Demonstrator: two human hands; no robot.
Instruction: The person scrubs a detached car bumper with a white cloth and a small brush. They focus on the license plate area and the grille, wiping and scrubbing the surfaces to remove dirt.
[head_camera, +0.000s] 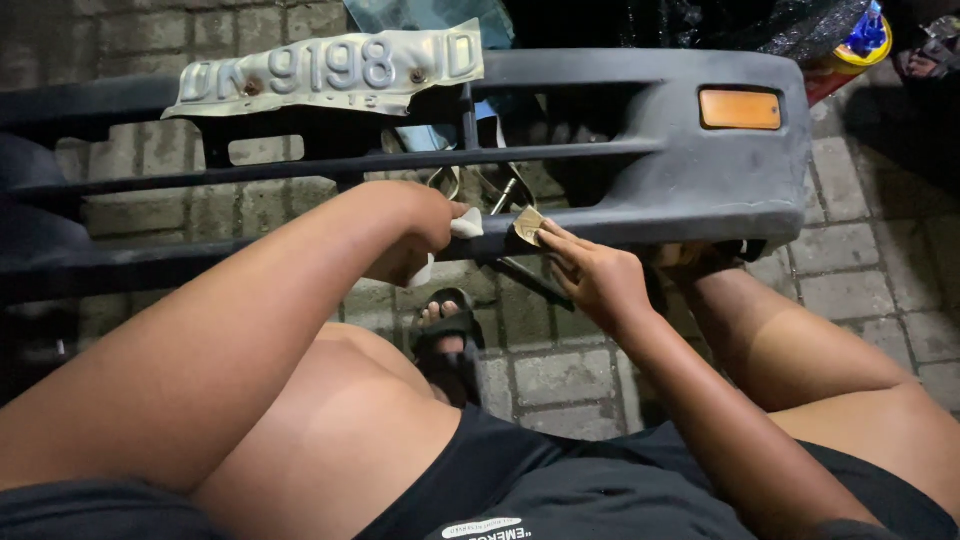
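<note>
A dark grey car bumper (700, 180) lies across my knees over the paving. My left hand (425, 225) is closed around a white rag (466, 224) pressed against the bumper's lower bar. My right hand (590, 275) pinches a small tan piece, like sandpaper (527, 225), held flat against the same bar just to the right of the rag. A bent, pale number plate (330, 70) is fixed to the bumper's upper left. An orange lamp lens (740, 109) sits at its right end.
Grey brick paving (860, 270) lies under everything. My sandalled foot (445, 325) rests below the bumper. Metal tools (500, 185) lie on the ground behind the grille slots. A yellow and red container (850, 55) stands at the upper right.
</note>
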